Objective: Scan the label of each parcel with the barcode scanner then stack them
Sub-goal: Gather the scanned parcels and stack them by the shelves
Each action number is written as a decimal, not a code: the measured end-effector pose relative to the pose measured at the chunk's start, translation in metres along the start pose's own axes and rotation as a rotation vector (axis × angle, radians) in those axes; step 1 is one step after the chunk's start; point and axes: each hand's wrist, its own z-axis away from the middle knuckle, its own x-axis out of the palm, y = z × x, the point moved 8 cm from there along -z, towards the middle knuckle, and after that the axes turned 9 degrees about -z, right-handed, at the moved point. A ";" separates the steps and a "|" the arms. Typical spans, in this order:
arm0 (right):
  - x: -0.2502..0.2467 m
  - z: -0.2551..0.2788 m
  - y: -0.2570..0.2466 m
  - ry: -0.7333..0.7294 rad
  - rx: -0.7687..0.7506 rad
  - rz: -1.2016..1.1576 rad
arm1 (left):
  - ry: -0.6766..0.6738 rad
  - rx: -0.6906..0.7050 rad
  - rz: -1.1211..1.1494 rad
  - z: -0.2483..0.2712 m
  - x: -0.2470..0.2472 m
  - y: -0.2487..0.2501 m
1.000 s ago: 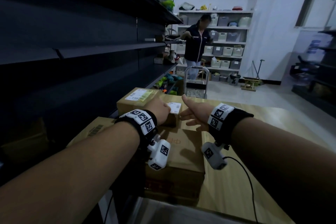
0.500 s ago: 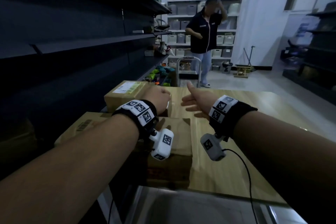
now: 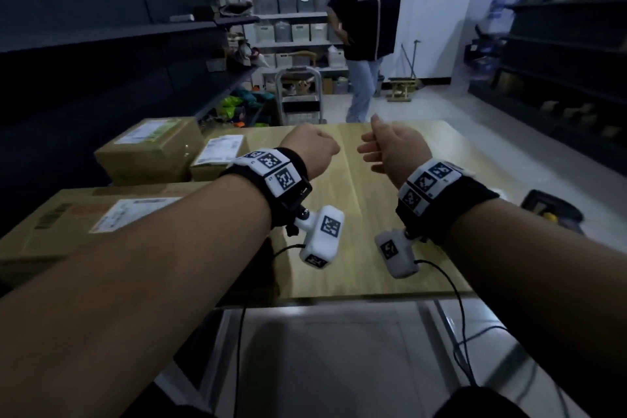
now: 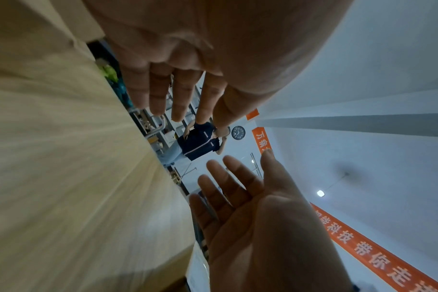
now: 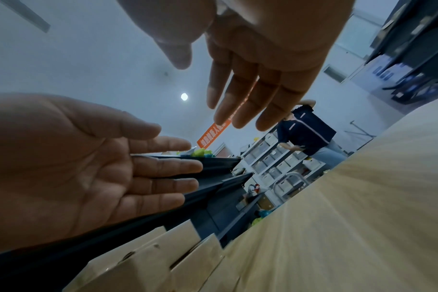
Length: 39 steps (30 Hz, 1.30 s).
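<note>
Three brown labelled parcels lie unstacked along the desk's (image 3: 356,214) left side. Large parcel (image 3: 84,224) nearest, medium parcel (image 3: 149,149) behind, small parcel (image 3: 217,159) beside it. A dark scanner (image 3: 549,214) lies at the right edge.

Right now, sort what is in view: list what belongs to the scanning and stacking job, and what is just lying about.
For the job:
- large flat parcel
- brown parcel at the back
- small parcel
- dark device, probably the scanner
- left hand and right hand, both empty

Lying about:
- trolley
- grey bins
- stool
</note>
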 end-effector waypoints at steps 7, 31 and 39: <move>-0.107 0.008 0.001 0.240 -0.107 0.093 | -0.105 -0.021 0.027 -0.003 0.076 0.034; -0.192 0.027 0.098 0.345 0.285 0.103 | -0.249 -0.133 0.196 -0.004 0.222 0.037; -0.178 0.031 0.078 0.317 0.216 0.089 | -0.159 -0.146 0.251 0.004 0.193 0.042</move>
